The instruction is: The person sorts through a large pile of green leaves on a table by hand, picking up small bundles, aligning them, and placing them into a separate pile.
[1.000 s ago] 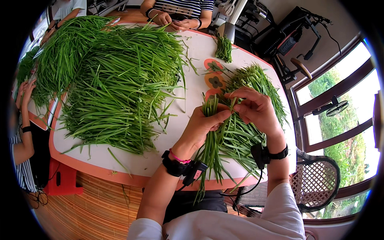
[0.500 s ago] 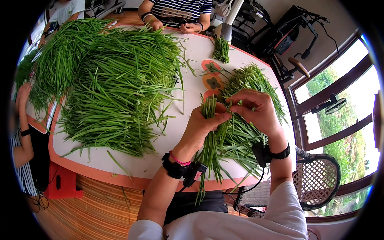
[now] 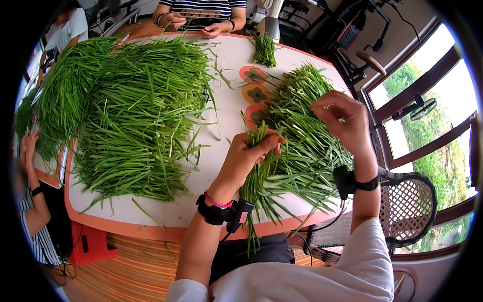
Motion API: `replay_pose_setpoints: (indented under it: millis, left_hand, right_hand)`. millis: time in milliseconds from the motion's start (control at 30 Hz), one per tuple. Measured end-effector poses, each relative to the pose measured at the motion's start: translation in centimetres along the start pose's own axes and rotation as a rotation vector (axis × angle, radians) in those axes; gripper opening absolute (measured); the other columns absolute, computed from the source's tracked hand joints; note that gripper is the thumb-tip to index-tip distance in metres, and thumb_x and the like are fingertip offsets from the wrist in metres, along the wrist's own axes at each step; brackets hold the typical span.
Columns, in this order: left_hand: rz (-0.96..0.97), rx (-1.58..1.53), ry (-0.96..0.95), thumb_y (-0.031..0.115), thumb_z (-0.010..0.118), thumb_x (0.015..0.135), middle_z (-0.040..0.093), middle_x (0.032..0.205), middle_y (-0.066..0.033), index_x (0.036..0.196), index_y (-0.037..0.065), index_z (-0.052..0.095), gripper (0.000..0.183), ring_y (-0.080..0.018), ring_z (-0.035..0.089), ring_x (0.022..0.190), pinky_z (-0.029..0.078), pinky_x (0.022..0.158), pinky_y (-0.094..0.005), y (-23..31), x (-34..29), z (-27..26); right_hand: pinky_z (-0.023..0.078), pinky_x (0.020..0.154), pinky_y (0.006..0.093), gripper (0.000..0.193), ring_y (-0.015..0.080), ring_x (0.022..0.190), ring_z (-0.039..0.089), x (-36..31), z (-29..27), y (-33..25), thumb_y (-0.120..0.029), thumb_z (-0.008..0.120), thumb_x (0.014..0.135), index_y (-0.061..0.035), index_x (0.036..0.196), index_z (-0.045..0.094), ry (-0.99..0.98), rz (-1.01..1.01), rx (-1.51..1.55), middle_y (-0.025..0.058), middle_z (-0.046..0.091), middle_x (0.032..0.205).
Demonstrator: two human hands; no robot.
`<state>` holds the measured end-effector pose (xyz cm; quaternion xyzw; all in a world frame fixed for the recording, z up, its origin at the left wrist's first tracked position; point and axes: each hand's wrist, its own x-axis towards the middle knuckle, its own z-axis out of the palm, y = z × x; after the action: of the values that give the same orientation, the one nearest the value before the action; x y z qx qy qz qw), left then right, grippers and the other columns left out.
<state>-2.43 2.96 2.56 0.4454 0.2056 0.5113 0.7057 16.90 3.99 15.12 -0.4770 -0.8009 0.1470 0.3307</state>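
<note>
My left hand (image 3: 253,151) is closed round a bunch of garlic chives (image 3: 256,176). The cut ends stick up above the thumb, and the leaves hang down past the table's front edge. To the right, my right hand (image 3: 344,121) is raised over a pile of garlic chives (image 3: 307,108), apart from the bunch. Its fingers are curled in toward the thumb; whatever they hold, if anything, is too small to see. Both wrists wear black straps with small boxes.
A large heap of garlic chives (image 3: 141,116) covers the left half of the white table (image 3: 221,176). A small bundle (image 3: 264,50) lies at the far edge. Across the table a person's hands (image 3: 193,25) handle thin stalks. A wicker chair (image 3: 407,209) stands at right, a red stool (image 3: 90,244) at left.
My right hand has left the stalk it was pinching at the bunch and moved right and up. My left hand still holds the bunch. The person opposite has raised one hand.
</note>
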Motion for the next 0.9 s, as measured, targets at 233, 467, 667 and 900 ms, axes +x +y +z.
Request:
replay_pose_setpoints:
  millis: [233,467,667,900]
  left_hand:
    - [0.031,-0.204,0.182,0.031,0.053,0.091,0.053,0.073,0.0038,0.093,0.010,0.058,0.022,-0.0028,0.043,0.066,0.026,0.054,-0.0174,-0.6,0.3,-0.3]
    - [-0.009,-0.273,0.144,0.032,0.053,0.092,0.050,0.068,0.0025,0.094,0.008,0.056,0.024,-0.0075,0.048,0.064,0.027,0.050,-0.0178,-0.9,0.2,-0.4]
    - [-0.071,-0.287,0.080,0.030,0.054,0.091,0.040,0.061,0.0049,0.092,0.004,0.055,0.026,-0.0053,0.037,0.051,0.026,0.049,-0.0192,-1.2,0.3,-0.6]
    - [-0.101,-0.191,0.089,0.032,0.058,0.089,0.037,0.059,0.0056,0.091,0.000,0.056,0.032,-0.0053,0.035,0.051,0.026,0.051,-0.0205,-1.3,0.7,-0.1]
  right_hand:
    - [0.042,0.042,0.0169,0.008,0.0056,0.046,0.054,-6.8,-9.9,0.4,-0.006,0.071,0.075,-0.0012,0.081,0.067,-0.585,0.191,0.078,0.0046,0.066,0.073]
    - [0.046,0.050,0.0242,0.011,0.0147,0.057,0.062,-11.4,-8.9,0.0,-0.012,0.073,0.073,-0.0097,0.084,0.070,-1.096,0.263,0.073,0.0036,0.067,0.072]
    - [0.048,0.054,0.0320,0.013,0.0206,0.058,0.060,-7.5,-1.6,1.9,-0.020,0.070,0.075,-0.0090,0.082,0.067,-0.277,0.222,-0.348,0.0055,0.063,0.073]
    - [0.048,0.056,0.0347,0.011,0.0233,0.065,0.061,-3.3,4.1,7.6,-0.019,0.066,0.077,-0.0100,0.083,0.064,-0.149,0.049,-0.645,0.0040,0.060,0.079]
